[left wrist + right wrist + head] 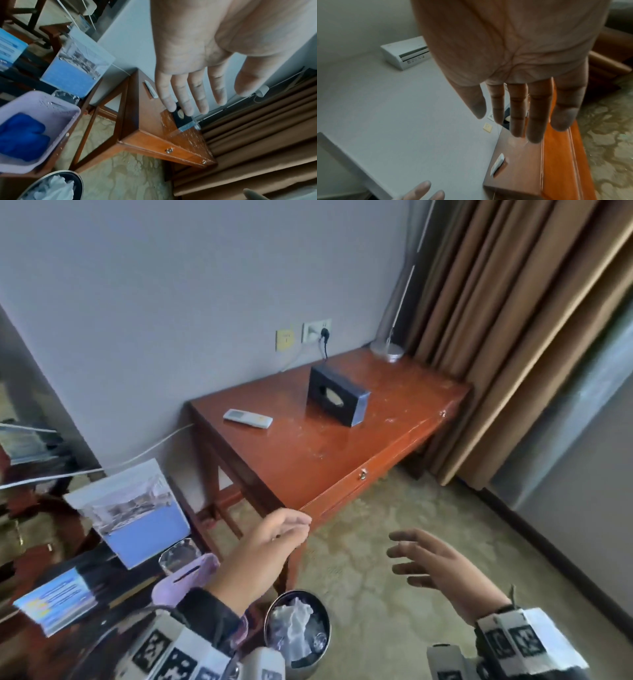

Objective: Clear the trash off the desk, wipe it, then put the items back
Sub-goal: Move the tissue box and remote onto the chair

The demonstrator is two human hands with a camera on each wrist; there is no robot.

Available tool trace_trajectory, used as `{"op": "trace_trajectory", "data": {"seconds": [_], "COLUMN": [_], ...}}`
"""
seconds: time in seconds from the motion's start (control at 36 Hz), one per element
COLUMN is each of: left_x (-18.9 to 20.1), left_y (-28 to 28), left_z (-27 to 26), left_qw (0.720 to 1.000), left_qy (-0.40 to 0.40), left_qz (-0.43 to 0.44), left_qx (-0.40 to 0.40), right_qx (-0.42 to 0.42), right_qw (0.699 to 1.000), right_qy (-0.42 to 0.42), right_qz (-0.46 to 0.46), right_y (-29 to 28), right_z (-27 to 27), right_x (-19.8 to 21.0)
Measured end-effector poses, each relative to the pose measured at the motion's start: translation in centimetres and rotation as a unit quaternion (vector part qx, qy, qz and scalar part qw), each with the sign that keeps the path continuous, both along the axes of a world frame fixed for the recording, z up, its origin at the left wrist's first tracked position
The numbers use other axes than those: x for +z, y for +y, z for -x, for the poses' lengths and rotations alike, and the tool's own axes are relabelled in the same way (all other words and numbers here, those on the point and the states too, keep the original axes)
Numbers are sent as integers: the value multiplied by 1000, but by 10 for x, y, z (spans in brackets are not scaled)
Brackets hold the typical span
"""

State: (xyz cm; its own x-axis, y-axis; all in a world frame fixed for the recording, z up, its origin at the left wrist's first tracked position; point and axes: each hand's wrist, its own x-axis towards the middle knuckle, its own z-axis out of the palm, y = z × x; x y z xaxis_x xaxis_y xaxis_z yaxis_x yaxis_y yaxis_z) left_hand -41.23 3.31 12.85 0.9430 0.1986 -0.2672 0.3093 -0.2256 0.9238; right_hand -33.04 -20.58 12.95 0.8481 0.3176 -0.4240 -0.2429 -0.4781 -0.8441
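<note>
- Two grips, both spread and holding nothing — left hand (270, 546) by the near corner of the worktop (308, 453), right hand (442, 563) over the carpet.
- On the worktop: one tissue box (337, 395), one remote (247, 418), one lamp base (387, 349).
- One bin (298, 631) below on the floor, crumpled trash inside.
- One lilac basket (34, 129) holds one blue cloth (22, 136).
- No writing legible.

Lamp (390, 344) top cut off; tissue box (184, 119) partly behind fingers (183, 102).
</note>
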Motion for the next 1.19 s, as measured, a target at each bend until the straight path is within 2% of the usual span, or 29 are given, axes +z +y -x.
{"op": "trace_trajectory", "data": {"seconds": [0.22,0.39,0.53,0.72,0.92,1.06,1.19], "left_x": [-6,-5,0,-13,-30,-31,-33], "left_y": [-109,-133,-124,-101,-82,-47,-13], "left_z": [-97,-135,-169,-237,-315,-344,-352], "left_qw": [998,996,991,988,986,983,974], "left_qy": [51,75,86,67,69,68,65], "left_qz": [23,31,46,65,107,122,135], "left_qx": [0,32,94,123,103,122,170], "right_qx": [-27,-7,28,105,119,124,145], "right_qw": [999,999,999,991,984,981,966], "right_qy": [21,7,-1,-23,-41,-65,-112], "right_qz": [19,32,22,75,125,135,183], "right_y": [-128,-160,-143,-108,-69,-23,28], "right_z": [-91,-165,-211,-283,-368,-419,-457], "right_x": [0,4,-1,-18,-24,-24,-35]}}
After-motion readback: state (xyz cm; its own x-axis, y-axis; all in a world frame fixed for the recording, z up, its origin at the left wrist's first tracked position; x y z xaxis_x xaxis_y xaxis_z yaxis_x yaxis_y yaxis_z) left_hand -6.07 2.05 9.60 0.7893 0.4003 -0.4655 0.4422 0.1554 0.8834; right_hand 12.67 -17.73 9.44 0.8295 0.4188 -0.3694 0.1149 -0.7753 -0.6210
